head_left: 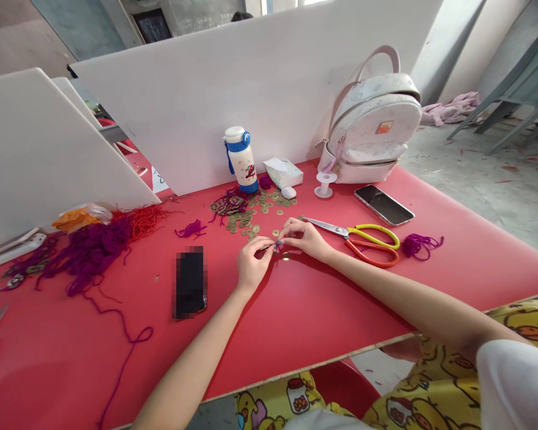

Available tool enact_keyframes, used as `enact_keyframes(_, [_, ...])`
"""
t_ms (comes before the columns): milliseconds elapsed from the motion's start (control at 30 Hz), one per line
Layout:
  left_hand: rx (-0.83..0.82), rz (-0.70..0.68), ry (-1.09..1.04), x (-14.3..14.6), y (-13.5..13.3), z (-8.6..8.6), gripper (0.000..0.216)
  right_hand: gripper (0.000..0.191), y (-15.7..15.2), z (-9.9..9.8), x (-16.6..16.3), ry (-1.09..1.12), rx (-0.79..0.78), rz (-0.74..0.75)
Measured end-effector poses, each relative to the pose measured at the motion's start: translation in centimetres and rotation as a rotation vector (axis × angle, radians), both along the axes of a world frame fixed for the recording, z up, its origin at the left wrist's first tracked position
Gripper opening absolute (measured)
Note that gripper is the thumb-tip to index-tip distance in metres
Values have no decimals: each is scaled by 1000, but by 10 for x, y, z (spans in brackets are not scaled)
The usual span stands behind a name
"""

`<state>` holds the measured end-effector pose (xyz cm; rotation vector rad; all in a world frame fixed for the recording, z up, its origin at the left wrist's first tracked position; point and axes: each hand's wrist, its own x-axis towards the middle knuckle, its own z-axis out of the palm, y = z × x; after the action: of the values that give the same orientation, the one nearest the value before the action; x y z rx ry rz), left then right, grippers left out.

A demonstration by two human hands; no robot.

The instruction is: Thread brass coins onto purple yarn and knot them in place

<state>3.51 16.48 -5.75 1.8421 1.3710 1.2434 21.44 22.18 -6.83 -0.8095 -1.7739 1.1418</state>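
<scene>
Black phone (189,280): well left of scissors (341,231), outline pixelated. Left hand (253,263) and right hand (303,237): left of scissors, near each other, fingertips pinched narrow on purple cord (277,248). Cord between them; short visible end points toward near side of red table (323,310); rest hidden by fingers, details too small to tell. Scissors' blades point left. Coins (238,222): beyond and left of scissors, overlapping, lower ones hidden.
</scene>
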Motion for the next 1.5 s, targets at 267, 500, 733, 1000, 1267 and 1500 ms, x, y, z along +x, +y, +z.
enact_keyframes(267, [-3, 0, 1, 0, 0, 0, 12, 15, -2, 4, -1, -14, 57, -49])
enact_keyframes(500, [3, -11, 1, 0, 0, 2, 12, 15, -4, 4, -1, -27, 95, -41])
enact_keyframes(733, [-25, -29, -58, 0, 4, -2, 12, 19, -3, 4, -1, -38, 42, -20])
enact_keyframes(1000, [-35, -70, -133, 1, 3, 3, 13, 31, -2, 10, 4, 95, -357, 281])
enact_keyframes(1267, [-60, -81, -168, 1, 4, 1, 12, 29, 0, 9, 8, 306, -645, 463])
enact_keyframes(1500, [-105, -4, -219, 1, 5, 0, 8, 32, 0, 3, -1, 411, -601, 246])
